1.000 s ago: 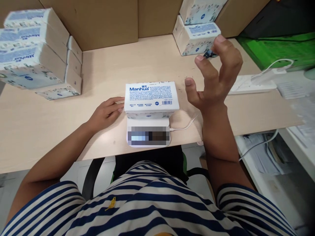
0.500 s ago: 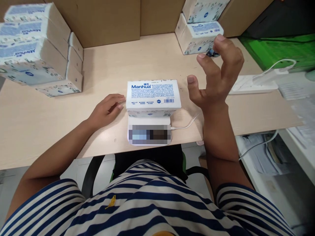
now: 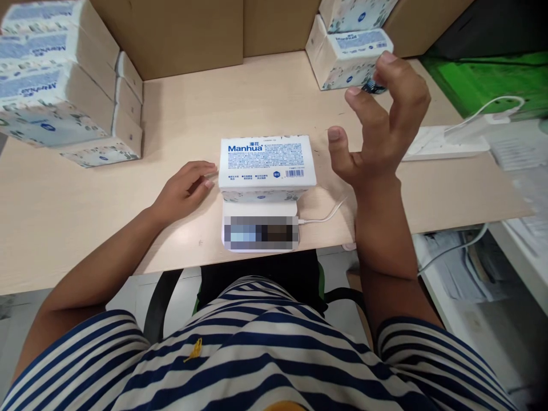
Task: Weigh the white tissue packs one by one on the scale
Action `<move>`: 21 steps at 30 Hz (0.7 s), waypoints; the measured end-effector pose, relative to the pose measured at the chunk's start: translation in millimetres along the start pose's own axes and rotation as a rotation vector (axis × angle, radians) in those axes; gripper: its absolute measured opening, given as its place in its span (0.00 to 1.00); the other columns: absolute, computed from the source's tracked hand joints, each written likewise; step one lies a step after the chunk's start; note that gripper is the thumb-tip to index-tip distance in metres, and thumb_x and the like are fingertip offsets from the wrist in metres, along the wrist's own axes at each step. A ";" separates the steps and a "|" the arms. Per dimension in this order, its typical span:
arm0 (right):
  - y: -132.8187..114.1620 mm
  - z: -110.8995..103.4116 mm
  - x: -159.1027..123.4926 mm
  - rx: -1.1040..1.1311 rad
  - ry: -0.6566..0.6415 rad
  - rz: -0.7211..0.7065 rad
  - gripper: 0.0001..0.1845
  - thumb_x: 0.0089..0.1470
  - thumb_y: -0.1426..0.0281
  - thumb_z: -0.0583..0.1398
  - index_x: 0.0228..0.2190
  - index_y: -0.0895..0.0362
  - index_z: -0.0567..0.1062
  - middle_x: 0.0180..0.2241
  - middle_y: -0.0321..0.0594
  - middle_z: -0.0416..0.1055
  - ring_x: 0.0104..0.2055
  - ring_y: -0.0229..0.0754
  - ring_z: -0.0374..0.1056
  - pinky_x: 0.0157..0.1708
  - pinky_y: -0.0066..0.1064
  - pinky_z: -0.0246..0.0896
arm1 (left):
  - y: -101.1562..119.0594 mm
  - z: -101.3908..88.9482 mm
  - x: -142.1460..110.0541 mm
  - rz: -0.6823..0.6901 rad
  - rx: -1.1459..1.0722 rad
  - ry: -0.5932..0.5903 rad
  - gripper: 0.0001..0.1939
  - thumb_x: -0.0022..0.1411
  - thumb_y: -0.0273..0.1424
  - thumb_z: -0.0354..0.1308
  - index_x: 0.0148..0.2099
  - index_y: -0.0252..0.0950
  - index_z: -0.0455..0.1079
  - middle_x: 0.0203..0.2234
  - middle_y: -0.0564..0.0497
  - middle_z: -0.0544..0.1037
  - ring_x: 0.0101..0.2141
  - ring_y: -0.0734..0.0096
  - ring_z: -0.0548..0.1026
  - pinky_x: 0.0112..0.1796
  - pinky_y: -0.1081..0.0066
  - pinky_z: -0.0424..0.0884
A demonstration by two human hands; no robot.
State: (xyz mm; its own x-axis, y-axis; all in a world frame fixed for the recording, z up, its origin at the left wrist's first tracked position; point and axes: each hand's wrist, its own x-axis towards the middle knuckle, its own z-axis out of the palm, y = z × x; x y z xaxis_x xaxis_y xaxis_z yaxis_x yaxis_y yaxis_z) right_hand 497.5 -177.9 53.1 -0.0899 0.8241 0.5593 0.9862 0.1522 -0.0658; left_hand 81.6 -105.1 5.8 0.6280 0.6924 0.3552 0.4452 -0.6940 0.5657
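Observation:
A white pack of tissues (image 3: 268, 164) with blue "Manhua" lettering lies on a white scale-like device (image 3: 260, 208), whose front panel is blurred out. At the pack's left side, my left hand (image 3: 184, 187) rests on the table with thumb and fingers apart, holding nothing. Its fingertips are close to the pack's edge; whether they touch it I cannot tell. Raised to the right of the pack, my right hand (image 3: 381, 123) is empty, fingers bent and spread. A small dark object (image 3: 374, 87) is partly hidden behind its fingers.
Stacked tissue packs (image 3: 51, 108) stand at the back left, and more packs (image 3: 349, 57) at the back right. Cardboard (image 3: 175, 37) walls the table's rear. A white cable (image 3: 323, 219) runs from the device; a power strip (image 3: 445, 142) lies at the right.
My right hand shows slightly farther right and higher, with its fingers still spread. The camera view has shifted a little. My left hand and the tissue pack stay in place.

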 end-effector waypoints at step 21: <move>-93.3 -29.1 68.0 0.470 -0.522 -0.514 0.50 0.61 0.42 0.68 0.77 0.39 0.62 0.81 0.43 0.54 0.82 0.65 0.51 0.79 0.64 0.48 | -2.1 -12.7 3.0 -0.285 -0.066 -0.007 0.30 0.76 0.53 0.54 0.67 0.39 0.73 0.51 0.41 0.83 0.45 0.58 0.82 0.49 0.57 0.81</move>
State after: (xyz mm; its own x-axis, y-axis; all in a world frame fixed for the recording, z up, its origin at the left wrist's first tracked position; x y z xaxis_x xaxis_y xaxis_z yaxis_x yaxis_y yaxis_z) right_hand 403.4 -151.9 121.3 -0.6743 0.7186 0.1701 0.6563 0.6888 -0.3081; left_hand 74.5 -99.0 15.1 0.4878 0.8563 0.1696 0.5622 -0.4568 0.6894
